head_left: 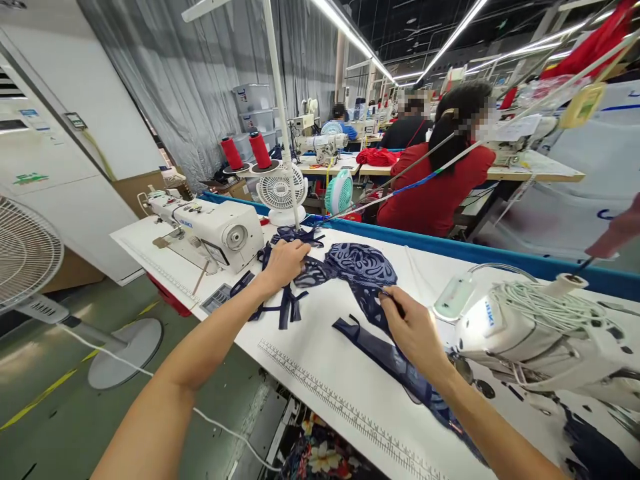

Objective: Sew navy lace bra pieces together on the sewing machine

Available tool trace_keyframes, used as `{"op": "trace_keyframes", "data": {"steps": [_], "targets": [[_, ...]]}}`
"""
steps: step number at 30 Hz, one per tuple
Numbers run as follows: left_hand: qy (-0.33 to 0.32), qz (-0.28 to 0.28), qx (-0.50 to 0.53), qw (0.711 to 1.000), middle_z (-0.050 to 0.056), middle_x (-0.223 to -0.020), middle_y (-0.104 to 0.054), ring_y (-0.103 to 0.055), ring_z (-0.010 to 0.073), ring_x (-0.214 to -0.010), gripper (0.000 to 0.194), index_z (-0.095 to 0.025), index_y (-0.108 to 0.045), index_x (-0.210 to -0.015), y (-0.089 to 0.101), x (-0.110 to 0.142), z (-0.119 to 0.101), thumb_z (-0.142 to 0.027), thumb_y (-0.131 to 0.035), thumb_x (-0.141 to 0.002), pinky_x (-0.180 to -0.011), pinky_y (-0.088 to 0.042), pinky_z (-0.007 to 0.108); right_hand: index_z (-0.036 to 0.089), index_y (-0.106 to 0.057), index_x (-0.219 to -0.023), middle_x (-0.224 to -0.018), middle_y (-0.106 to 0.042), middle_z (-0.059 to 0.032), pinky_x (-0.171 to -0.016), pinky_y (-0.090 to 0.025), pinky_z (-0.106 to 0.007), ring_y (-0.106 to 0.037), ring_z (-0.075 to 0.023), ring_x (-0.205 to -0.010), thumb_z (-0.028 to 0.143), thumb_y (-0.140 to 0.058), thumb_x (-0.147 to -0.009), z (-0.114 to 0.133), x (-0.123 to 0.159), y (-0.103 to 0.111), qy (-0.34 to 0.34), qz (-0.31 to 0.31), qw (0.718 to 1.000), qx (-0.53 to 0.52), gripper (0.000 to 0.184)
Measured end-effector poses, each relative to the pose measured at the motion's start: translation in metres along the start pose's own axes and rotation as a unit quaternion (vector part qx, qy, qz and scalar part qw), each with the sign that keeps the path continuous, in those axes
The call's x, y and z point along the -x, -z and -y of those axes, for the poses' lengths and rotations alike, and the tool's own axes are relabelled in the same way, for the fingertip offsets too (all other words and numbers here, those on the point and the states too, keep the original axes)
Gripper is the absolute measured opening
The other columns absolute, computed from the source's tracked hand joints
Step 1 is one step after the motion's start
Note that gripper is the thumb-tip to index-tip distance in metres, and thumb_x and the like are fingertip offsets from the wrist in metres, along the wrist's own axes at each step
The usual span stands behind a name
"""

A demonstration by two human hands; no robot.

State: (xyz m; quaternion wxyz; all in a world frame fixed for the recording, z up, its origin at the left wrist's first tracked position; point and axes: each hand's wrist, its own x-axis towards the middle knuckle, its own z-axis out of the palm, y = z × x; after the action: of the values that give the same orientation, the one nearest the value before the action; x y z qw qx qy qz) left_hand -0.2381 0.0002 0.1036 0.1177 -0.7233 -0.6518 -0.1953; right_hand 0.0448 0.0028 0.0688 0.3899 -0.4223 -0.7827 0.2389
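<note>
A navy garment of patterned lace (361, 263), with a rounded, cup-like part, lies on the white sewing table (320, 320). My right hand (411, 327) pinches a dark edge of it between thumb and fingers. Further left, my left hand (286, 265) is closed on the lace, its fingertips partly hidden. Thin navy straps (289, 308) trail below that hand, and more dark fabric bunches behind it. A long navy strip (380, 353) runs from the table's middle to under my right forearm.
One white sewing machine (215, 227) stands left, another (540, 333) right with pale cord heaped on it. A ruler scale (340, 400) follows the front edge. Behind are a small white fan (283, 190), red thread cones (260, 150) and a person in red (435, 173).
</note>
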Motion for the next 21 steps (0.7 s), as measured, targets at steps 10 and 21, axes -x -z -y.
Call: {"op": "trace_keyframes", "data": {"steps": [10,21], "targets": [[-0.061,-0.104,-0.004,0.993,0.009,-0.102,-0.062,-0.055,0.0228,-0.099,0.032,-0.020,-0.060,-0.123,-0.030,0.011,-0.032,-0.020,-0.044,-0.095,-0.095,-0.034,0.039,0.023,-0.063,-0.093,-0.076,-0.066,-0.0003,-0.060,-0.049,-0.027,-0.060,-0.0158,-0.066,0.045,-0.049,-0.092,0.025,0.088,-0.004,0.022,0.227,0.966,-0.125,0.026],[-0.256,-0.029,0.057,0.965,0.008,-0.116,-0.062,-0.055,0.0195,-0.109,0.034,-0.028,-0.060,-0.126,-0.082,0.073,-0.045,-0.019,-0.045,-0.096,-0.096,-0.043,0.038,0.024,-0.062,-0.080,-0.070,-0.065,-0.0007,-0.049,-0.040,-0.027,-0.057,-0.0152,-0.058,0.043,-0.042,-0.097,-0.021,0.089,0.023,-0.033,0.171,0.984,-0.033,0.033]]}}
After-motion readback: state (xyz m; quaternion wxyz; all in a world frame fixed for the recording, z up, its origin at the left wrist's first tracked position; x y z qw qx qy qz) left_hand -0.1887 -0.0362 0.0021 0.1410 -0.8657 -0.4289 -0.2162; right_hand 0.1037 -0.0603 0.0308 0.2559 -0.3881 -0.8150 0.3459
